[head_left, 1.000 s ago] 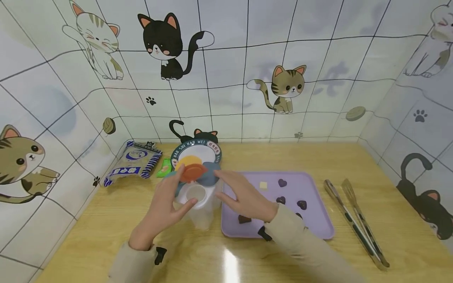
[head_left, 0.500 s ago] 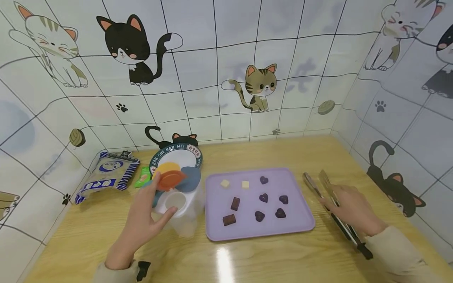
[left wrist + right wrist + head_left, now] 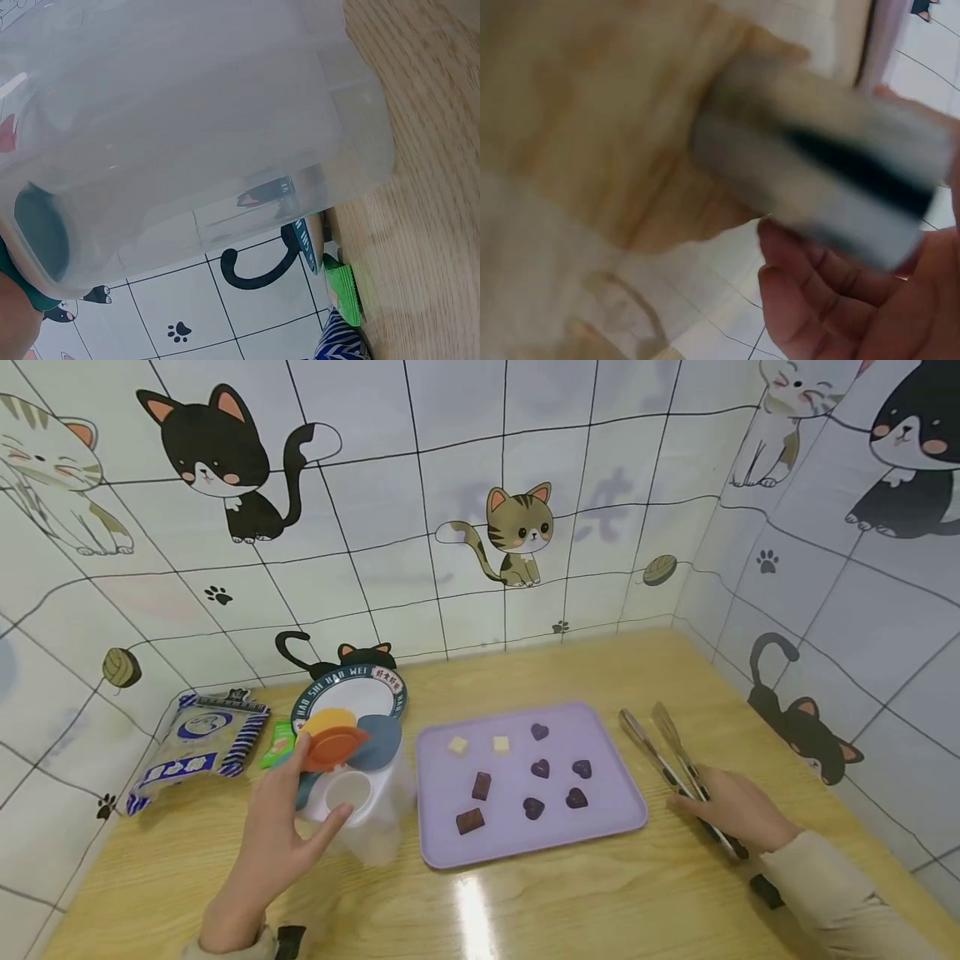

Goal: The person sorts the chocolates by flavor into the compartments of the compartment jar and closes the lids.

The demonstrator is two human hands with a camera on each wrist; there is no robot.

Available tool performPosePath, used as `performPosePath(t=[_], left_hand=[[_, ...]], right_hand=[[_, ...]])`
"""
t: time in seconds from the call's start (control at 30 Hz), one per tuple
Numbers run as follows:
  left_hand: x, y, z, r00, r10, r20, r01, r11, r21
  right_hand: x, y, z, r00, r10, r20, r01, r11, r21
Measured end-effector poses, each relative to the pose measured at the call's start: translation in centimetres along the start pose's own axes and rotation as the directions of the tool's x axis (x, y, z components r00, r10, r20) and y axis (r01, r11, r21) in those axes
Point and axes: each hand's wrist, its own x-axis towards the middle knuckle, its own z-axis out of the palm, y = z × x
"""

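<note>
A translucent dispenser (image 3: 378, 827) with flip lids stands left of the tray in the head view. Its orange lid (image 3: 333, 747) is raised beside a round opening. My left hand (image 3: 277, 839) is at the dispenser's near left side, fingers stretched up to the orange lid and thumb apart by the opening. The left wrist view shows the dispenser's wall (image 3: 210, 127) close up and a fingertip by a teal lid. My right hand (image 3: 738, 810) grips metal tongs (image 3: 671, 760) lying on the table; their tips point away and stand apart. In the right wrist view, fingers curl under the blurred metal handle (image 3: 817, 157).
On the lilac tray (image 3: 442, 847) lie two pale cubes, two brown blocks and several dark hearts (image 3: 576, 798). Behind the dispenser is a plate (image 3: 360, 689) with a green rim. A clipped bag (image 3: 198, 739) and a green packet (image 3: 279, 742) lie at left.
My right hand has left the dispenser, crossed over the tray to the right and taken hold of the tongs. The left hand stays at the dispenser. The head view has turned right.
</note>
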Motion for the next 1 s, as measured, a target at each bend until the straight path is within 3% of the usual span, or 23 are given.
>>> performPosePath(t=[0.23, 0.4, 0.57, 0.7, 0.8, 0.87, 1.0], left_hand=[[0.2, 0.4, 0.5, 0.998, 0.052, -0.036, -0.053, 0.998, -0.037], [0.1, 0.4, 0.4, 1.0, 0.023, -0.003, -0.023, 0.999, -0.024], [-0.5, 0.5, 0.0, 0.999, -0.044, 0.003, 0.044, 0.999, -0.013], [-0.6, 0.5, -0.2, 0.999, -0.042, -0.005, 0.042, 0.999, -0.005], [-0.3, 0.5, -0.1, 1.0, -0.027, 0.004, 0.027, 1.0, 0.002], [-0.3, 0.4, -0.1, 1.0, -0.021, 0.004, 0.021, 1.0, 0.009], [-0.2, 0.1, -0.1, 1.0, 0.0, -0.001, 0.0, 1.0, 0.014]], right_hand=[[-1.1, 0.1, -0.7, 1.0, 0.022, -0.008, -0.022, 0.999, -0.045], [-2.3, -0.7, -1.7, 0.998, 0.014, -0.053, -0.015, 1.0, -0.018], [-2.5, -2.8, -2.8, 0.983, -0.126, -0.133, 0.124, 0.992, -0.02], [-2.6, -4.6, -3.2, 0.937, -0.315, -0.151, 0.301, 0.948, -0.107], [-2.7, -5.2, -3.2, 0.903, -0.409, -0.127, 0.385, 0.905, -0.18], [-2.4, -5.6, -3.2, 0.895, -0.432, -0.109, 0.408, 0.893, -0.192], [-1.8, -5.6, -3.2, 0.913, -0.4, -0.078, 0.385, 0.91, -0.152]])
